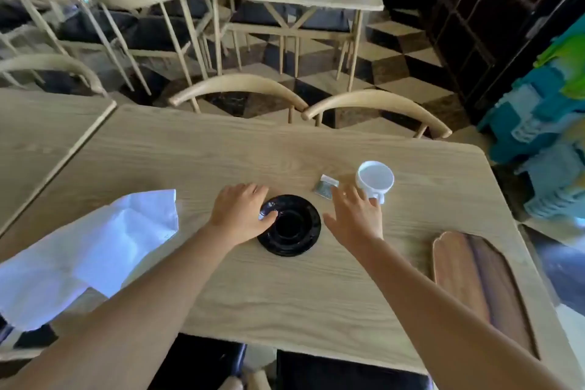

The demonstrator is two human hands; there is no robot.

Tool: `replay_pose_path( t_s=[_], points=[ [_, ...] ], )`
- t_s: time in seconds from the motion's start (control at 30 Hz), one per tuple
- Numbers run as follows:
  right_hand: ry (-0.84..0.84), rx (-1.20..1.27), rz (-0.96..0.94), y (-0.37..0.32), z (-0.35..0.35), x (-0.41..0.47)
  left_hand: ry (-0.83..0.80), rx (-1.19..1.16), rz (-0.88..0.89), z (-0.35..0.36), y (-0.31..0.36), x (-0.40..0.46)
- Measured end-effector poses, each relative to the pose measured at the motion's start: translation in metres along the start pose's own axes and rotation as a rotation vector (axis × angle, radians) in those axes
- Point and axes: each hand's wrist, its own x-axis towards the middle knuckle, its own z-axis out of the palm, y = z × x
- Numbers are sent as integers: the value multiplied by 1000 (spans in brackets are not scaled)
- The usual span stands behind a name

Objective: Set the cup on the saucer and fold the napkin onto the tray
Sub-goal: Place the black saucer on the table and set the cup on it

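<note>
A black saucer [296,231] lies in the middle of the wooden table. My left hand [240,209] rests on its left rim, thumb on the saucer, fingers spread. A white cup [375,179] stands upright to the right of it, empty. My right hand [356,215] is open between saucer and cup, fingertips just short of the cup's handle. A white napkin [91,250] lies unfolded at the table's left, hanging over the near edge. A long wooden tray [474,285] sits at the right near corner.
A small silver sachet [326,187] lies just left of the cup. Two wooden chair backs [376,104] stand at the table's far edge. Another table [38,136] adjoins on the left. Blue-green crates [544,142] stand off the right side.
</note>
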Motion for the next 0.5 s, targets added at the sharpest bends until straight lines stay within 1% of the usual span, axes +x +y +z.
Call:
replay_pose_path(
  t_s=[0.03, 0.17, 0.2, 0.27, 0.4, 0.5],
  points=[
    [-44, -19, 4, -2, 10, 3, -35, 19, -14, 11, -4, 3],
    [-123, -8, 25, -4, 51, 20, -94, 47, -57, 56, -19, 10],
    [-139, 7, 34, -5, 59, 23, -116, 48, -54, 66, -20, 11],
    [-136, 27, 37, -7, 72, 29, -109, 47, -62, 82, -26, 13],
    [-164, 52, 32, -7, 91, 34, -176, 38, -125, 101, -26, 18],
    [-217, 105, 72, 0, 99, 32, -231, -28, -183, 107, -24, 18]
  ],
)
